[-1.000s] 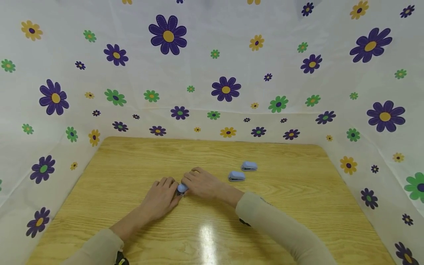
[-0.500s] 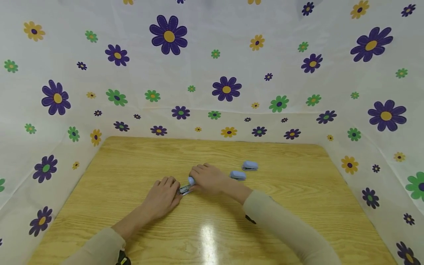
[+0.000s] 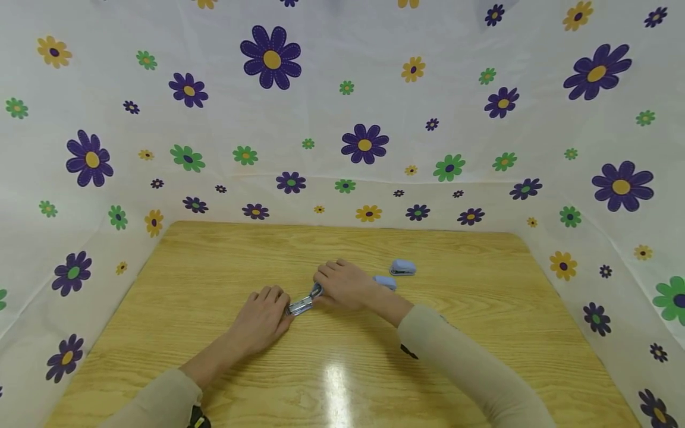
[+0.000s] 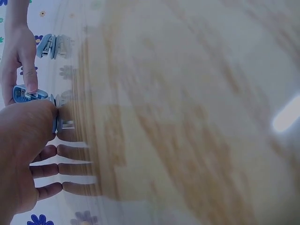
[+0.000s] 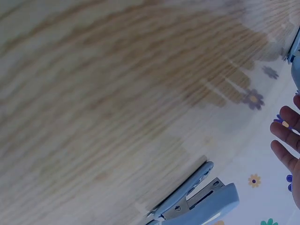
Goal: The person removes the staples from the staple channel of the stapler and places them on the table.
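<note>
A small light-blue stapler (image 3: 301, 305) lies on the table, its top swung up and its metal staple channel exposed. My left hand (image 3: 258, 322) pinches its left end between thumb and forefinger, with the other fingertips touching the table in the left wrist view. At the raised top (image 4: 29, 93), my right hand (image 3: 346, 286) holds on with the thumb and fingers. Close behind that hand sits a second blue stapler (image 3: 385, 282), partly covered by the wrist. A third stapler (image 3: 402, 267) stands farther back.
The wood-grain table (image 3: 225, 255) is glossy, with a bright light reflection near the front. White cloth with printed flowers (image 3: 364, 144) walls it in at the back and on both sides. One loose stapler (image 5: 201, 201) shows large in the right wrist view.
My right hand has moved right and back, lifting the stapler's top away from its base and baring the metal channel. The left hand stays in place at the other end.
</note>
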The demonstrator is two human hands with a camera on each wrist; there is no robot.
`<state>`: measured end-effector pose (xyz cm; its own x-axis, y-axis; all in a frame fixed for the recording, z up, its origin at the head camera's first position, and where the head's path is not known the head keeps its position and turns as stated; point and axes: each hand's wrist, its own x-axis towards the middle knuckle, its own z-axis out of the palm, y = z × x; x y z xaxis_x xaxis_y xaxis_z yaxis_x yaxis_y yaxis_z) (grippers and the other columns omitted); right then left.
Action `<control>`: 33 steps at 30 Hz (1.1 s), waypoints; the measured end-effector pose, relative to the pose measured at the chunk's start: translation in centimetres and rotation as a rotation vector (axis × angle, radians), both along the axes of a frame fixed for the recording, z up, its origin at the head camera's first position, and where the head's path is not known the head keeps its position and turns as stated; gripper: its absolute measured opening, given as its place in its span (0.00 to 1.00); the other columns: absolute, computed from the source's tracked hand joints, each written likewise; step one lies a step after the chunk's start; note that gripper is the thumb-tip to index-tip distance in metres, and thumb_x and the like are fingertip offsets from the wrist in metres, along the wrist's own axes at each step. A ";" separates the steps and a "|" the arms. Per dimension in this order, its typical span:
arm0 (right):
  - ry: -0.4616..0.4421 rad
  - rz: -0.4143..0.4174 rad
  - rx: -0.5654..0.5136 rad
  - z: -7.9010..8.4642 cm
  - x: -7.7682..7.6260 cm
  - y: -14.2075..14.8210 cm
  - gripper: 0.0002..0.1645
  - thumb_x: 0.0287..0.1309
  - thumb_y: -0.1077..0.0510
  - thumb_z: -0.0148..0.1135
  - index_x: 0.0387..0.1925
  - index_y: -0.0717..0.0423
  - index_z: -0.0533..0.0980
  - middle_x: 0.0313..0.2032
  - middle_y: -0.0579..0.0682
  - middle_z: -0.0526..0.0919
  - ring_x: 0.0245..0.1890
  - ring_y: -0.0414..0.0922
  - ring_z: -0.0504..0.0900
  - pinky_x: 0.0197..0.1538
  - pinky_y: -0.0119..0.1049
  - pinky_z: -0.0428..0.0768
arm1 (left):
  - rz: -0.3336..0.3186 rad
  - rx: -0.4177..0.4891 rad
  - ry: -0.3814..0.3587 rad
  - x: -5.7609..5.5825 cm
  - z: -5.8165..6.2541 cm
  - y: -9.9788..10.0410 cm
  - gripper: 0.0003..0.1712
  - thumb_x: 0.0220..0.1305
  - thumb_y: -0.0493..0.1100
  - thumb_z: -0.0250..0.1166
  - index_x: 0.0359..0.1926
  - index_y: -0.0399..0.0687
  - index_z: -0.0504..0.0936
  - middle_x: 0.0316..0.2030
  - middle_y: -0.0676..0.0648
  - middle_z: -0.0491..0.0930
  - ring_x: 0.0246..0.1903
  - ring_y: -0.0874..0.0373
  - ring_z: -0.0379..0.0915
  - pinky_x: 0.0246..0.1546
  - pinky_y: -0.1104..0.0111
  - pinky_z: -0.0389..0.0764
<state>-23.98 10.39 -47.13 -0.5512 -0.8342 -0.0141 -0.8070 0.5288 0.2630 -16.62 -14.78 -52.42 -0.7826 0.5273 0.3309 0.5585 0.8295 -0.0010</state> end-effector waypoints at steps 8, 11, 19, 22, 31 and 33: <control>0.082 -0.033 0.046 -0.9 0.0 0.4 0.32 0.76 0.27 0.45 0.51 0.47 0.78 0.49 0.45 0.84 0.49 0.43 0.84 0.60 0.41 0.82 | 0.002 0.011 -0.006 0.1 -0.1 0.0 0.16 0.71 0.52 0.70 0.42 0.47 0.76 0.41 0.46 0.78 0.40 0.51 0.75 0.42 0.54 0.82; 0.095 -0.049 0.084 -1.1 0.1 0.6 0.34 0.76 0.26 0.42 0.52 0.47 0.79 0.49 0.45 0.83 0.49 0.42 0.83 0.59 0.41 0.81 | 0.005 0.012 -0.016 0.1 0.0 0.0 0.16 0.71 0.52 0.70 0.43 0.47 0.76 0.42 0.46 0.78 0.40 0.51 0.75 0.42 0.53 0.82; 0.063 -0.087 0.074 -1.4 -0.1 0.3 0.35 0.76 0.25 0.41 0.55 0.46 0.78 0.49 0.45 0.82 0.49 0.43 0.82 0.59 0.41 0.80 | 0.042 0.016 -0.019 0.7 0.0 0.4 0.16 0.71 0.51 0.69 0.44 0.44 0.76 0.43 0.43 0.78 0.42 0.48 0.76 0.42 0.53 0.81; 0.044 -0.106 0.060 -1.3 -0.2 0.0 0.35 0.76 0.25 0.40 0.56 0.46 0.77 0.49 0.45 0.81 0.49 0.43 0.81 0.57 0.41 0.79 | 0.072 0.007 -0.008 1.0 0.0 0.8 0.18 0.70 0.50 0.70 0.45 0.41 0.76 0.44 0.41 0.78 0.42 0.47 0.77 0.41 0.53 0.81; -0.073 -0.229 -0.034 -0.9 -0.1 -0.3 0.38 0.74 0.25 0.45 0.66 0.47 0.74 0.57 0.47 0.80 0.56 0.46 0.79 0.61 0.44 0.80 | 0.139 0.031 0.023 1.5 -0.2 1.4 0.20 0.68 0.50 0.72 0.47 0.39 0.77 0.44 0.40 0.80 0.41 0.46 0.79 0.39 0.53 0.83; -0.088 -0.262 -0.076 -0.8 0.2 -0.3 0.39 0.73 0.26 0.50 0.68 0.48 0.74 0.59 0.48 0.81 0.59 0.47 0.80 0.63 0.46 0.81 | 0.138 0.030 0.036 1.6 -0.1 1.4 0.21 0.67 0.50 0.73 0.47 0.39 0.78 0.44 0.41 0.80 0.41 0.47 0.79 0.39 0.53 0.83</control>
<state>-23.79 10.09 -47.88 -0.7473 -0.6644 -0.0144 -0.6585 0.7375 0.1500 -15.04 -13.39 -52.55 -0.8343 0.4050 0.3741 0.4393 0.8983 0.0070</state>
